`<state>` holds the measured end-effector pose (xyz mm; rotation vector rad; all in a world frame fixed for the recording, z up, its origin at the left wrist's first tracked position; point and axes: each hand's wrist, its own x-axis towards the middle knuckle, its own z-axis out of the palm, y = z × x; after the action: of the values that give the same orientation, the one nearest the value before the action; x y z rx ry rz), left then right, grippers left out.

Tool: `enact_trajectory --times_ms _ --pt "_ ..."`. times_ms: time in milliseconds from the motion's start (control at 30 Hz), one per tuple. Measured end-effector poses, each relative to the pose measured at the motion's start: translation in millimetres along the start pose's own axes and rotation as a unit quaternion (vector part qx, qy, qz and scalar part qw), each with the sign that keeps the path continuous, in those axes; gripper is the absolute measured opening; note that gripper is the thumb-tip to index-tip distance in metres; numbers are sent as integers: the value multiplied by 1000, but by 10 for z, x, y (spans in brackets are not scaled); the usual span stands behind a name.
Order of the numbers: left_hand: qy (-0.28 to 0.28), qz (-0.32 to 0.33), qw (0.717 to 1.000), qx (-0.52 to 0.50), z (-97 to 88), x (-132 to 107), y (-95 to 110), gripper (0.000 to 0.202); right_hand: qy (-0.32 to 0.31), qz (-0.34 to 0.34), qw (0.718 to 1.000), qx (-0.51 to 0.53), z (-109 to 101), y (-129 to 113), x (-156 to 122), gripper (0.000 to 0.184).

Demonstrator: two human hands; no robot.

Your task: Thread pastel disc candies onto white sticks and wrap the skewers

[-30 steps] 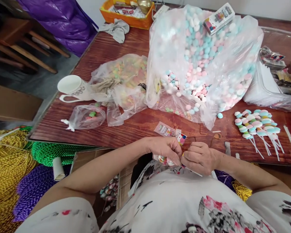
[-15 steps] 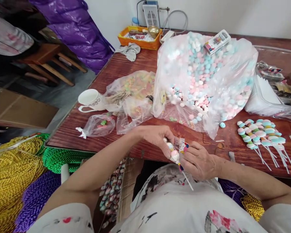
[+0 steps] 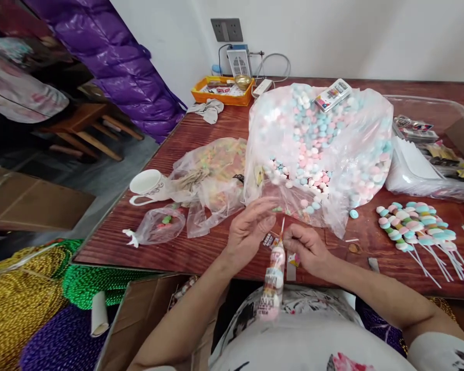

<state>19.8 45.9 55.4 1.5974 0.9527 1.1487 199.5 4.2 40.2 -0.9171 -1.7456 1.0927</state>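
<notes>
In front of my body hangs a candy skewer point(image 3: 274, 283) in a clear printed wrapper, its candy end toward me and its white stick pointing away. My right hand point(image 3: 307, 250) is closed, fingers pinched at the neck of the wrapper beside the stick. My left hand point(image 3: 249, 232) is open on the other side, fingers stretched out and apart. A small printed label point(image 3: 269, 240) shows beside the neck, and a colourful tag point(image 3: 294, 259) lies below my right fingers. Bare candy skewers point(image 3: 417, 224) lie in a bunch at right.
Behind my hands stands a large clear bag of pastel candies point(image 3: 320, 139), a card pack point(image 3: 333, 95) on top. Left are a bag of gummies point(image 3: 216, 159), a white mug point(image 3: 150, 185) and a small bag point(image 3: 162, 225). A plastic bin point(image 3: 429, 188) and an orange tray point(image 3: 224, 98) stand farther back.
The wrapped candy skewer has turned round: its stick pointed toward me and now points away. My left hand has let go of the candy and opened. The view has tilted up slightly.
</notes>
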Motion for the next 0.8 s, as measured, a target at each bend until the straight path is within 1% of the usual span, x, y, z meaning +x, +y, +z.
enact_trajectory --times_ms 33,67,133,167,200,233,267,333,367,400,467,500,533,567,633,667,700,733,767,800 --pt "9 -40 998 -40 6 -50 0 39 28 -40 997 -58 -11 24 5 21" --pt "-5 -86 993 -80 24 -111 3 46 58 -90 987 -124 -33 44 22 18" --pt "-70 -173 969 -163 77 -234 3 59 101 -184 949 -233 -89 65 71 14" --pt "-106 -202 952 -204 101 -282 0 62 110 -213 934 -265 -111 65 95 13" --pt "-132 -222 935 -243 119 -316 -5 63 115 -229 925 -281 -125 60 112 13" --pt "-141 -237 919 -280 128 -335 -9 62 119 -234 921 -287 -131 51 122 13" --pt "-135 -251 905 -317 129 -339 -12 59 125 -235 919 -292 -129 42 124 14" --pt "-102 -276 876 -383 119 -312 -9 51 129 -246 909 -310 -108 31 105 14" --pt "-81 -283 867 -402 113 -288 -1 49 123 -261 900 -326 -90 33 87 14" --pt "-59 -284 864 -411 111 -259 10 49 111 -279 889 -345 -69 42 65 14" --pt "-18 -266 870 -414 115 -203 41 50 81 -305 872 -373 -17 78 12 16" --pt "-2 -252 874 -415 119 -180 57 49 66 -307 873 -374 13 101 -16 17" --pt "5 -238 878 -416 121 -163 71 46 55 -298 880 -365 45 126 -45 17" --pt "1 -228 880 -417 120 -154 79 43 46 -278 894 -347 75 148 -73 17" --pt "-20 -210 891 -402 106 -171 76 46 39 -225 927 -296 128 177 -122 17" --pt "-23 -201 904 -378 94 -200 64 45 44 -200 941 -271 148 181 -141 17" --pt "-17 -190 919 -345 81 -244 47 39 54 -182 949 -252 166 177 -155 17" --pt "-6 -180 934 -310 69 -302 29 35 64 -177 952 -241 181 167 -163 16" --pt "-4 -177 945 -274 58 -372 10 45 71 -183 952 -236 196 151 -166 15" --pt "-15 -182 953 -240 48 -451 -5 60 78 -191 950 -234 215 133 -164 14"
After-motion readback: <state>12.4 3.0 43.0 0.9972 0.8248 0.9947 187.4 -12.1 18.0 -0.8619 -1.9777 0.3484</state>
